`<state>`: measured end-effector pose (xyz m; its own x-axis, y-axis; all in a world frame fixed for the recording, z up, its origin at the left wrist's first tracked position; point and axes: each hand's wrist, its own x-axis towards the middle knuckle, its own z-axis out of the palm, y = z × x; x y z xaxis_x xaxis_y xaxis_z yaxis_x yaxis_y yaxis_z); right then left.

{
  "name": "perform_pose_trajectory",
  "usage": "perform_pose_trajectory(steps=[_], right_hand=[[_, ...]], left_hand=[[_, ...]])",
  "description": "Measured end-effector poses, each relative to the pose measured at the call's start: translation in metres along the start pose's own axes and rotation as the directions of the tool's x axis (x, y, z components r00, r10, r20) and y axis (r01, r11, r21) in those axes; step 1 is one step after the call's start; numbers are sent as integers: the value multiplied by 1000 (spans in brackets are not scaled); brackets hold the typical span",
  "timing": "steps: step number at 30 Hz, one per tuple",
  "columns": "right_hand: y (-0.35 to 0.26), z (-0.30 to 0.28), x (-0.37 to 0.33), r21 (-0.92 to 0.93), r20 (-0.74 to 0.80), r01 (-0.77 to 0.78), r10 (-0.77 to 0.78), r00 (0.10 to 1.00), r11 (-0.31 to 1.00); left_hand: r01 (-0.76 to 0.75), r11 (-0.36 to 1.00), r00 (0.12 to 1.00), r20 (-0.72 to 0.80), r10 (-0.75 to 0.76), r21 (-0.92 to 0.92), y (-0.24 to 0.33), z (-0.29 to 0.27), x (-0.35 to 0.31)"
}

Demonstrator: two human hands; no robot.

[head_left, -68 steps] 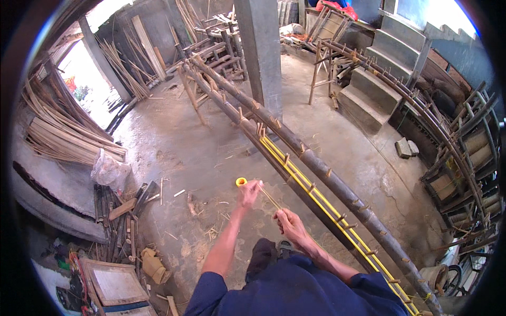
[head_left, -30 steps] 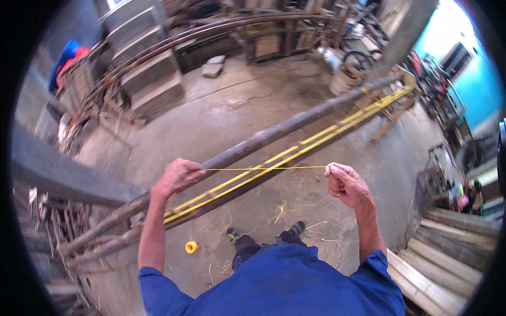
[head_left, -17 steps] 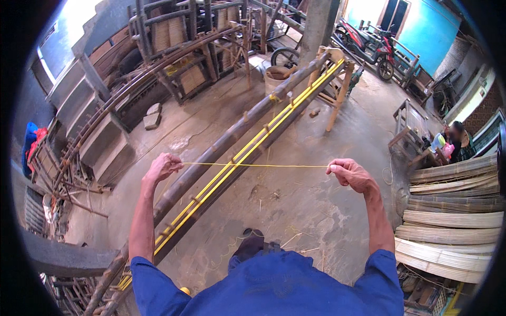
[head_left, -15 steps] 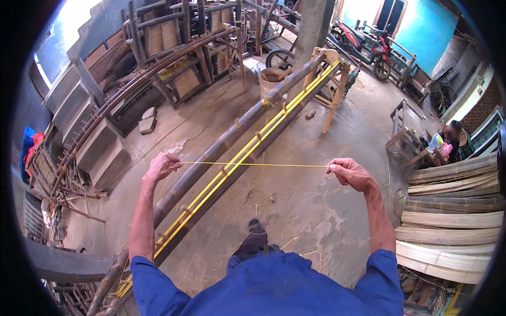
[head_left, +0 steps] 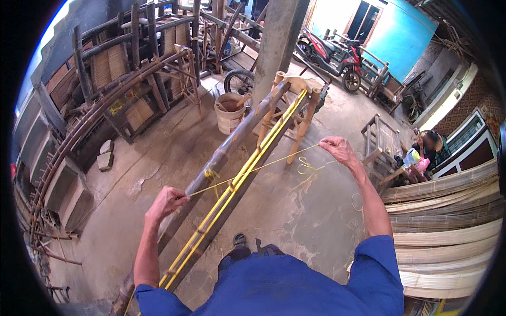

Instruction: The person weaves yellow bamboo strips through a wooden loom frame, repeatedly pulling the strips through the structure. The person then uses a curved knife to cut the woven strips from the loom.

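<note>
A thin yellow string (head_left: 284, 158) is stretched between my two hands, slanting up to the right. Pinched fingers of my left hand (head_left: 167, 203) grip one part of it, close over the dark pole (head_left: 232, 143) on the left. My right hand (head_left: 337, 151) is closed on the other part, higher and farther out; a loose, looped tail (head_left: 304, 168) trails beneath it. Under the taut string runs a long slanted rack of two dark poles with short crosspieces, and bright yellow strips (head_left: 208, 220) lie along it. Some yellow string is knotted round the left pole (head_left: 211, 174).
A wooden trestle (head_left: 300, 126) props the rack's far end, near a bucket (head_left: 230, 118) and a concrete pillar (head_left: 276, 47). Stacked slatted bamboo mats (head_left: 443, 239) lie at right. Behind them are a low bench (head_left: 385, 139) and a seated person (head_left: 429, 147). A red motorbike (head_left: 329, 55) stands far back.
My right hand has risen and my left hand has dropped, so the level string now slants. The view has shifted right, and a looped tail shows below my right hand.
</note>
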<state>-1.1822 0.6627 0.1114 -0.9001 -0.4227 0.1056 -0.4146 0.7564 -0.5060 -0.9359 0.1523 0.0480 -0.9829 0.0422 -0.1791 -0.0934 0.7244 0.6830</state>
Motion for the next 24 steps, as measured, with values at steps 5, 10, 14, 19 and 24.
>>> perform_pose_trajectory(steps=[5, 10, 14, 19, 24], right_hand=[[85, -11, 126, -38, -38, -6, 5, 999, 999], [167, -19, 259, -117, -28, 43, -47, 999, 992], [222, -23, 358, -119, -28, 52, -56, 998, 992], [268, 6, 448, -40, -67, 192, -194, 979, 981], [287, 38, 473, 24, -106, 31, -28, 994, 999]], left_hand=[[31, 997, 999, 18, -30, -73, 30, 29, 65], [147, 985, 989, -7, -148, -89, 65, 50, 118], [338, 930, 931, -96, -353, -142, 89, 67, 153], [449, 872, 874, -109, -474, -197, 98, 84, 180], [534, 763, 819, 0, -574, -364, 56, 120, 184]])
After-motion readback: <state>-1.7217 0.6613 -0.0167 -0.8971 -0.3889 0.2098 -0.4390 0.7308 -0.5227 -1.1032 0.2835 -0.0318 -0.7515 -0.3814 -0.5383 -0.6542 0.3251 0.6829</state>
